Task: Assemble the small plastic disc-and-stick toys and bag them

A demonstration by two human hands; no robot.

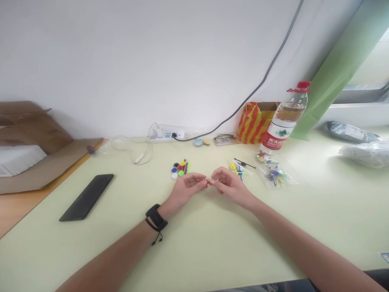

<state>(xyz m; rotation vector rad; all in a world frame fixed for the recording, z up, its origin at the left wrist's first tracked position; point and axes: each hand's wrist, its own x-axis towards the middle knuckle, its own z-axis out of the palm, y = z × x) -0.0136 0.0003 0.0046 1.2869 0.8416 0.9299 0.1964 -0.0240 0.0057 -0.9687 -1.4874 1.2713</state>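
Observation:
Between the fingertips of both hands is a small red plastic piece (208, 182), too small to make out fully. My left hand (187, 188), with a black watch (156, 217) on its wrist, pinches it from the left. From the right, my right hand (232, 186) pinches the same piece. Just beyond the left hand lie several coloured plastic discs (174, 170) and some thin sticks (186, 167). Past the right hand are yellow and blue plastic parts (238, 170) and a black stick with a disc on it (244, 164).
A clear bag of small coloured parts (276, 176) lies at right, by a large water bottle (285, 117) and a striped bag (253, 123). A power strip (167, 136) sits against the wall. At left are a black flat case (86, 197) and a cardboard box (33, 121).

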